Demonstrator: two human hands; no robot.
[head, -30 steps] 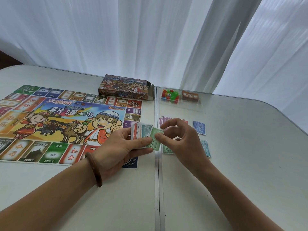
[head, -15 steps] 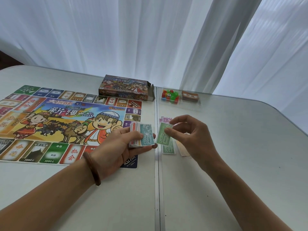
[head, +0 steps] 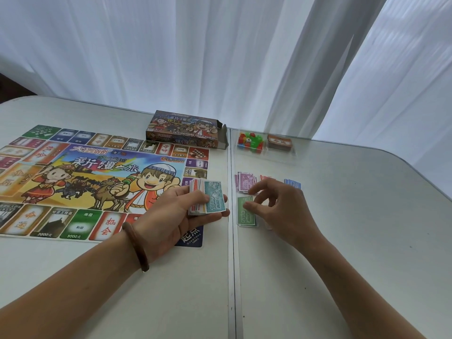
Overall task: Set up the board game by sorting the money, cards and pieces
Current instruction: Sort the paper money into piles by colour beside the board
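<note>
Now left hand point(head: 176, 212) grips rectangular notes point(head: 212, 197); right hand point(head: 281, 209) perhaps touches green note point(head: 244, 215).

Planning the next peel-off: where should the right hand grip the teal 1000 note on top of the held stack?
Grip the teal 1000 note by its far right corner, coming from the right. The left hand pins its near half with the thumb, fingers cupping the stack below; that corner looks free and faces the right hand.
</note>
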